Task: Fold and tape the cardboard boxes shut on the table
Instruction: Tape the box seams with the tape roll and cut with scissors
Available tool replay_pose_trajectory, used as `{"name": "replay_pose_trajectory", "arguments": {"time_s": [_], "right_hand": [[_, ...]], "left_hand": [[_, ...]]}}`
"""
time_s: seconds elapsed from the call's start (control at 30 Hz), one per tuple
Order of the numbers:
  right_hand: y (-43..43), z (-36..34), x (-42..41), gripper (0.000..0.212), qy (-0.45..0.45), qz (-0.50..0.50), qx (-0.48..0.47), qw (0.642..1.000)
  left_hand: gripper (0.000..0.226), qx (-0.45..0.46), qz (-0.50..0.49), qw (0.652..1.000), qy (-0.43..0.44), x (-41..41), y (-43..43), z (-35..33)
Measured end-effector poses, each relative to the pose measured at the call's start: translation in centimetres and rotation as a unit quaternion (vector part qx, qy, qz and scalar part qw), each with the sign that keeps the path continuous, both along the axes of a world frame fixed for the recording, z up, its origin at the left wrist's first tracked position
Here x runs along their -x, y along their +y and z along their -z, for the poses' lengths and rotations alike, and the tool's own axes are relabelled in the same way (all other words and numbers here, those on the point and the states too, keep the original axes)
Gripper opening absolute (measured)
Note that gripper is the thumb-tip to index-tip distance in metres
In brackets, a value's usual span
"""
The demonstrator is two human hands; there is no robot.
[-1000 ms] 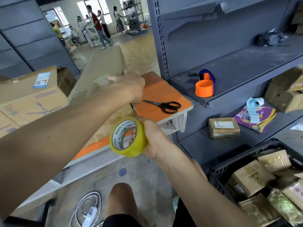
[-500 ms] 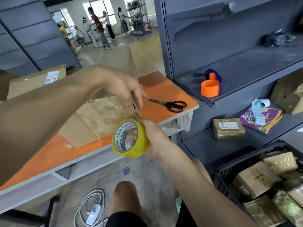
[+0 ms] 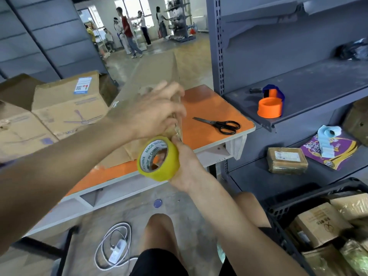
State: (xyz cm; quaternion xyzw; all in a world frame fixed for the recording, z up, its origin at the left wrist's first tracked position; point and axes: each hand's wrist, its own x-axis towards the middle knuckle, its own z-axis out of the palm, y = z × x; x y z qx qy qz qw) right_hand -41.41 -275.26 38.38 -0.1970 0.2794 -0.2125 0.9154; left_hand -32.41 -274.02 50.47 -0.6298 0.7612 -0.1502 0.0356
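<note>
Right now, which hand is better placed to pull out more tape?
Right, most likely: the right hand grips the tape roll, while the left hand is busy holding the cardboard box.

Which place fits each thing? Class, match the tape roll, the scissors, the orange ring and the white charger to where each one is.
Things:
1 tape roll
2 scissors
3 orange ring
4 white charger

Places:
A on the floor
B on the grey shelf
C in the right hand
D on the orange table

Pairs: 1-C, 2-D, 3-B, 4-A
</note>
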Motion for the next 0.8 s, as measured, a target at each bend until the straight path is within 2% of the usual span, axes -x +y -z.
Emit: {"name": "replay_pose_trajectory", "arguments": {"time_s": [0.07,0.1,0.13,0.2,0.27,0.4,0.47,0.53,0.63,0.67,0.73,0.77,0.8], "right_hand": [[0.1,-0.2,-0.2,0.044,0.003,-0.005,-0.002,1.0],[0.2,-0.3,-0.2,0.045,0.006,-0.003,0.007,1.0],[0.2,-0.2,-0.3,0.048,0.009,0.0,0.024,1.0],[0.2,0.2,-0.4,0.05,0.022,-0.001,0.079,0.997],[0.0,0.5,-0.2,0.049,0.043,0.004,0.123,0.991],[-0.4,1.2,0.2,0.048,0.133,-0.046,0.186,0.972],[-1.3,1.3,1.0,0.052,0.204,-0.078,0.279,0.935],[-3.2,1.1,2.8,0.051,0.297,-0.09,0.44,0.843],[-7.4,0.4,6.1,0.025,0.424,-0.01,0.636,0.645],[-8.8,0.2,6.8,0.02,0.469,0.001,0.676,0.569],[-11.0,0.2,7.5,0.032,0.555,-0.025,0.719,0.417],[-11.7,0.4,7.6,0.037,0.586,-0.045,0.722,0.365],[-12.3,0.5,7.6,0.04,0.606,-0.06,0.72,0.333]], "left_hand": [[0.011,0.217,-0.068,0.971,0.071,0.7,3.1,2.5],[0.016,0.252,-0.126,0.952,0.117,1.2,4.4,3.7],[0.024,0.235,-0.193,0.937,0.173,1.5,5.2,4.7],[0.046,0.127,-0.295,0.917,0.237,1.7,5.8,6.2],[0.057,0.042,-0.325,0.896,0.3,1.6,5.7,6.9],[0.051,0.028,-0.319,0.881,0.35,1.7,5.4,7.5],[0.046,0.033,-0.324,0.869,0.373,1.4,4.9,7.4],[0.039,0.05,-0.342,0.869,0.354,1.1,4.4,7.2],[0.034,0.074,-0.345,0.875,0.331,0.9,4.0,6.9],[0.033,0.08,-0.34,0.879,0.323,1.0,4.1,6.9],[0.034,0.095,-0.331,0.891,0.295,1.2,4.1,7.0],[0.034,0.101,-0.327,0.897,0.28,1.2,4.2,7.1],[0.034,0.105,-0.322,0.902,0.267,1.3,4.2,7.2]]}}
